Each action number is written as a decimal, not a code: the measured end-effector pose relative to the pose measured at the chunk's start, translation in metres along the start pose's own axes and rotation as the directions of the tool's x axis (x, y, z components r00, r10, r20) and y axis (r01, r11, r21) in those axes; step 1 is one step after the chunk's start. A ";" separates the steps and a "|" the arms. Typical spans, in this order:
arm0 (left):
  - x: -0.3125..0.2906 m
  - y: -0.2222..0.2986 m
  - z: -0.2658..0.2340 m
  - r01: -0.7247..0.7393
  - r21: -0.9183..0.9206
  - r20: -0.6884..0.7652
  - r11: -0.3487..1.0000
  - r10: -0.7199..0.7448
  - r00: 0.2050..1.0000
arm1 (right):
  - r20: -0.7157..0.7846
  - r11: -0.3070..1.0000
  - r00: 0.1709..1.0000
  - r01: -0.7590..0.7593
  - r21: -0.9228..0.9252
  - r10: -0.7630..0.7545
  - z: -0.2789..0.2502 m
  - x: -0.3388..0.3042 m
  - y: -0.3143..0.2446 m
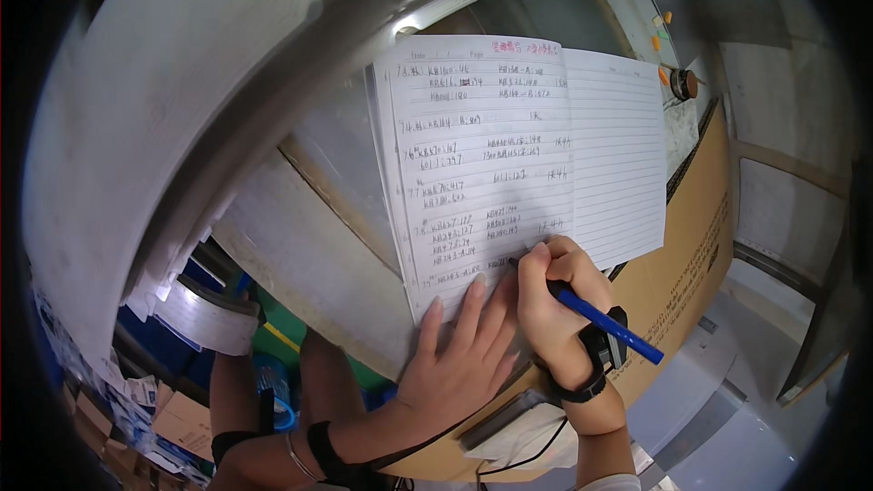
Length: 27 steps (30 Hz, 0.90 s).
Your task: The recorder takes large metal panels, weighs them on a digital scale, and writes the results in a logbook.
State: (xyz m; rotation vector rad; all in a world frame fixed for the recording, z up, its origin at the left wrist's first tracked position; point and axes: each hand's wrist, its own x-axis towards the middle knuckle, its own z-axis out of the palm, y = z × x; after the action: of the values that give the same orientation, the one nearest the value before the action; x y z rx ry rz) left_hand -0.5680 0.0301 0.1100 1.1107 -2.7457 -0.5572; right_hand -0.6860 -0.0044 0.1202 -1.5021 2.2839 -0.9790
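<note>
An open lined notebook (618, 164) lies under both hands, its left page filled with rows of handwriting and its right page blank. My left hand (455, 377) rests flat on the lower edge of the written page, fingers spread. A blue pen (607, 320) is gripped in my right hand (562, 305), its tip touching the lowest written line. The pen's back end points down and to the right, past the dark watch (596, 364) on my right wrist.
Brown cardboard (687, 255) lies beneath and right of the notebook. A dark flat object (505, 423) and a black cable (523, 465) are near my forearms. At the back right stands a small round container (684, 85). A curved grey frame (218, 109) arches over the left side.
</note>
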 end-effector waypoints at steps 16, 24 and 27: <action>-0.007 -0.010 -0.013 -0.014 -0.316 0.040 0.949 0.028 0.999 | 0.047 0.875 0.982 -0.184 0.447 0.182 -0.001 0.001 0.023; -0.118 -0.049 -0.036 -0.087 -0.757 -0.069 0.647 0.052 0.996 | 0.075 0.857 0.966 -0.253 0.449 0.246 -0.003 0.008 0.027; -0.166 -0.072 -0.048 -0.030 -0.781 -0.020 0.624 0.022 1.000 | 0.054 0.832 0.938 -0.330 0.446 0.342 -0.006 0.012 0.020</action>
State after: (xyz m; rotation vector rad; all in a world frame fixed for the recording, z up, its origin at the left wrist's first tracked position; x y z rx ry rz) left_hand -0.3901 0.0832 0.1301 0.8046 -2.0545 -1.5398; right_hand -0.7089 -0.0080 0.1142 -0.8647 2.0436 -1.3046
